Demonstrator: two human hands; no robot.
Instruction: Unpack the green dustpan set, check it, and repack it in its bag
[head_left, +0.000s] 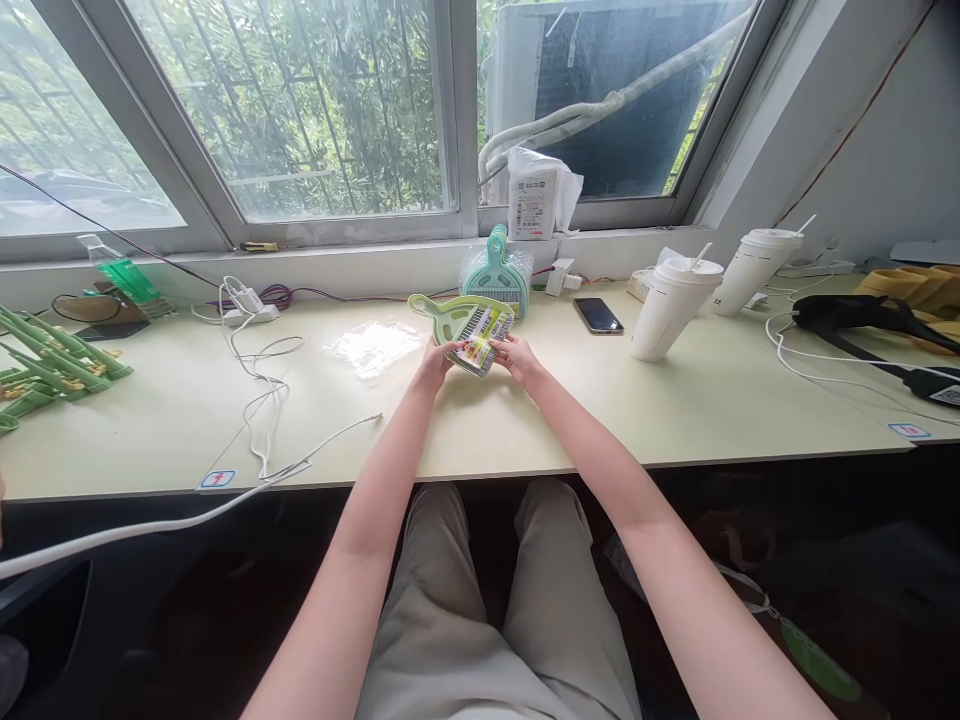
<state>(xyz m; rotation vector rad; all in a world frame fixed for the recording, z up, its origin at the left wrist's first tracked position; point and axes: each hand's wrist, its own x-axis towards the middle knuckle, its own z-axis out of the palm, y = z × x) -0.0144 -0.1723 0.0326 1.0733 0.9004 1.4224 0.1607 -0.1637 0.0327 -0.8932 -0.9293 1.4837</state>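
A small light-green dustpan and brush set point(448, 317) with a printed label card is held up over the table, tilted, its handle pointing to the upper left. My left hand point(436, 363) grips its lower left side, fingers closed. On the opposite side, my right hand point(517, 358) is closed on the right edge by the card. Behind it, a teal dustpan and brush set point(496, 262) in clear plastic leans against the window ledge. To the left of my left hand lies a crumpled clear plastic bag point(375, 347), apart from it.
White cables point(262, 400) trail across the table's left side, near green stalk-like pieces point(56, 365). A phone point(598, 315) and two white lidded cups point(675, 305) stand right. A tissue pack point(534, 200) sits on the ledge; a black strap point(847, 325) lies far right.
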